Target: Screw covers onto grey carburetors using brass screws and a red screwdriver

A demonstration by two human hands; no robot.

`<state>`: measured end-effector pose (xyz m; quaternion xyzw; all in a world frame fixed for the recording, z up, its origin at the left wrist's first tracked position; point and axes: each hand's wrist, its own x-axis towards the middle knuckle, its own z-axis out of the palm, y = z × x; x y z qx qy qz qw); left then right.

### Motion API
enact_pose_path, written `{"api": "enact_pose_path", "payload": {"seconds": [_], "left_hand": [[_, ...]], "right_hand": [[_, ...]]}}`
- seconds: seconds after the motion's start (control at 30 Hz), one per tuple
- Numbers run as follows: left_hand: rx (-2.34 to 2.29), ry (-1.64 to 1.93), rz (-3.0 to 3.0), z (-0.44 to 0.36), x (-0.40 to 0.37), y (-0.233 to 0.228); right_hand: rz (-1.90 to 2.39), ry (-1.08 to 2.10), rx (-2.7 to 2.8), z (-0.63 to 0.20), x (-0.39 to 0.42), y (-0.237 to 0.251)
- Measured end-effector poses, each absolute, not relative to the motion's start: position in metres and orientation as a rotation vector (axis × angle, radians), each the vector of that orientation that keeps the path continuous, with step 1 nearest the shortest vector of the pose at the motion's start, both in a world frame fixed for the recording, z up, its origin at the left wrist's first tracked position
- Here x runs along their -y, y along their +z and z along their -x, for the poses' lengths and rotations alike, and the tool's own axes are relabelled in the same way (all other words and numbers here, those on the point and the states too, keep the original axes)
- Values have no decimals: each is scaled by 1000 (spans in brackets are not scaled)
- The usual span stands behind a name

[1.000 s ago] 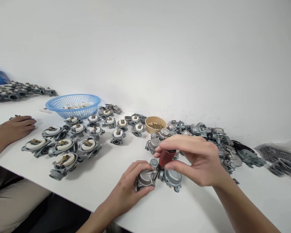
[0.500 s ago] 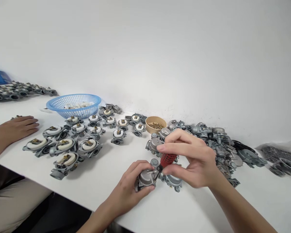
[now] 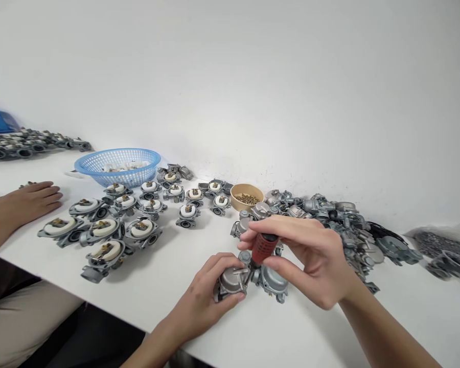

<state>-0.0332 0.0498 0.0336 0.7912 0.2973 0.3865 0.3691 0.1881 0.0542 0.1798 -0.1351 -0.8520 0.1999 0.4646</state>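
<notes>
My left hand (image 3: 203, 296) grips a grey metal carburetor body (image 3: 232, 280) that rests on the white table (image 3: 157, 286). My right hand (image 3: 310, 255) holds a screwdriver with a red ribbed handle (image 3: 262, 248), thumb and fingers around the handle. Its dark tip points down-left onto the top of the carburetor body. A second grey carburetor part (image 3: 273, 281) lies right beside it, under my right hand.
Rows of carburetor bodies with white floats (image 3: 107, 230) lie at the left. A blue mesh basket (image 3: 117, 164) stands behind them. A tan bowl of brass screws (image 3: 246, 197) and a heap of grey carburetors (image 3: 341, 220) lie beyond. Another person's hand (image 3: 26, 199) rests flat at the left.
My right hand's fingers have shifted around the red handle, turning it, while the tip stays on the carburetor. My left hand holds still. The other person's hand hardly moves.
</notes>
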Motion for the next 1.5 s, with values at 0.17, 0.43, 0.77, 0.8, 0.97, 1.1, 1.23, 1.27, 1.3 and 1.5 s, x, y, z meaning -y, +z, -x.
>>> {"api": "enact_pose_path", "payload": {"seconds": [0.17, 0.43, 0.77, 0.8, 0.97, 1.1, 1.23, 1.27, 1.3, 1.5], "left_hand": [[-760, 982, -2021, 33, -49, 36], [-768, 973, -2020, 33, -50, 35], [-758, 1005, -2023, 33, -49, 34], [-756, 1002, -2021, 33, -50, 35], [-748, 1005, -2028, 33, -50, 34], [-766, 996, -2035, 34, -50, 33], [-769, 998, -2037, 34, -50, 33], [-771, 1008, -2042, 34, -50, 33], [-774, 1017, -2045, 34, -50, 33], [-777, 1018, -2043, 34, -50, 30]], "right_hand": [[309, 308, 2034, -187, -57, 178], [298, 356, 2051, -187, -58, 178], [318, 411, 2076, -188, -58, 179], [310, 348, 2062, -187, -59, 179], [354, 440, 2103, -187, -55, 180], [323, 551, 2113, -189, -54, 182], [327, 417, 2080, -188, -58, 180], [335, 412, 2083, -188, -59, 179], [343, 424, 2092, -187, -58, 179], [322, 514, 2138, -190, -54, 182]]}}
